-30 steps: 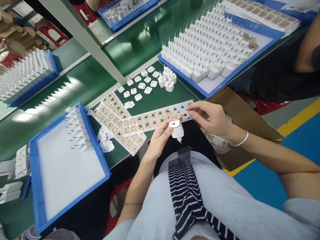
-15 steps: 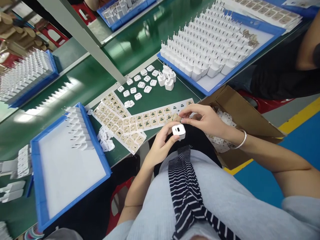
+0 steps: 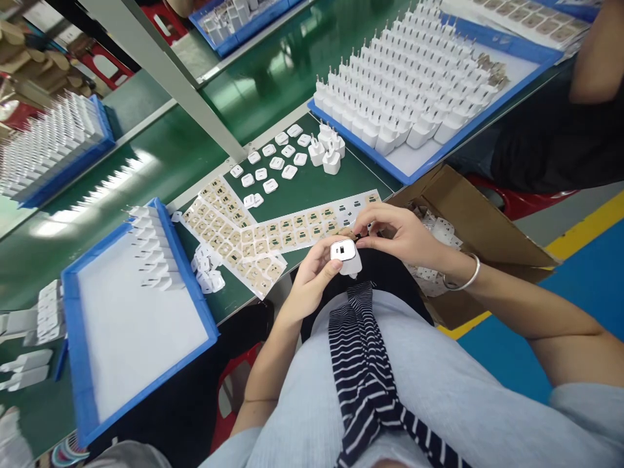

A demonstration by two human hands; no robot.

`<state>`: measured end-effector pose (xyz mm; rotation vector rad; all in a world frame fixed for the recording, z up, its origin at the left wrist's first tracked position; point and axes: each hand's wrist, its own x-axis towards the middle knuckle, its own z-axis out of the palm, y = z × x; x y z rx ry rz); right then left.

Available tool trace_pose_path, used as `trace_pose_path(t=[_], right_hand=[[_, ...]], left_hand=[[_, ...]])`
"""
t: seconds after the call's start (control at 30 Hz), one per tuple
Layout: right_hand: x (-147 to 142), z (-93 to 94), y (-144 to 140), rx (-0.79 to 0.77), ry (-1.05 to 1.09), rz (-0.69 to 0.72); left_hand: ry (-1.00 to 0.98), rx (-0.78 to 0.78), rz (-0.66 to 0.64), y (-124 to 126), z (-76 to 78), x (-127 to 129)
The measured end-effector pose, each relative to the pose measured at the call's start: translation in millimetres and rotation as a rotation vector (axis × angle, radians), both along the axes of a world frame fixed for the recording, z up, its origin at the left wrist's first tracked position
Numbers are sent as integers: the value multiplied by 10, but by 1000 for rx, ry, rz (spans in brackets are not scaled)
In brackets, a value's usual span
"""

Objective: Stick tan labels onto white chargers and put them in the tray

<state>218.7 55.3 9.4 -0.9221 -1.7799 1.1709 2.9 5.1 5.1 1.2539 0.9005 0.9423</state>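
Charger point(image 3: 346, 255), pinched in the left hand point(image 3: 314, 276) at frame centre, gets a sticker from the right hand's point(image 3: 402, 235) pinching fingertips; few chargers fill the lower-left tray point(image 3: 78, 364).

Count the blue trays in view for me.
5: near-left tray by the person's lap, full tray of white chargers at upper right, one at far left, one at top centre, one at the top right corner. Others may lie outside the frame.

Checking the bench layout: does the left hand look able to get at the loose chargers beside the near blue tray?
Probably yes, once freed. The left hand holds a white charger; the loose chargers lie uncovered on the green table, nothing between.
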Motion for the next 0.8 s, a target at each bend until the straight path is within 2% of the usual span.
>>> trace_pose_path(t=[0.2, 0.37, 0.47, 0.63, 0.8], right_hand=[[0, -23, 12, 30, -10, -25], [12, -30, 17, 31, 15, 44], [-8, -35, -2, 8, 26, -20], [-69, -66, -41, -131, 47, -148], [-93, -87, -58, -189, 51, -157]], left_hand=[[-55, -69, -4, -14, -60, 0], [-125, -161, 3, -1, -82, -5], [-166, -175, 2, -3, -82, -2], [-29, -58, 11, -64, -85, 46], [95, 152, -65, -104, -63, 77]])
